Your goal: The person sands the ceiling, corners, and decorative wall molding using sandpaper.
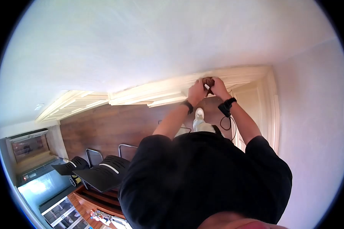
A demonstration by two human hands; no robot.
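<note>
My left hand (196,92) and my right hand (219,88) are raised close together in front of a cream-coloured moulding. Between them they hold a small reddish-brown item (208,81) with a white patch on it. It looks soft or folded, but its kind cannot be made out. The fingers of both hands are curled in around it, partly hiding it. Each wrist wears a black band; from the right wrist's black device (224,108) hangs a dark looped cable (233,126).
A pale wall (141,42) rises ahead, with the cream moulding (156,90) along it. To the right stands a cream panelled door (252,95). Black chairs (105,171) with metal frames are at the lower left, on a brown wood floor (103,126). A white shoe (199,113) shows below my hands.
</note>
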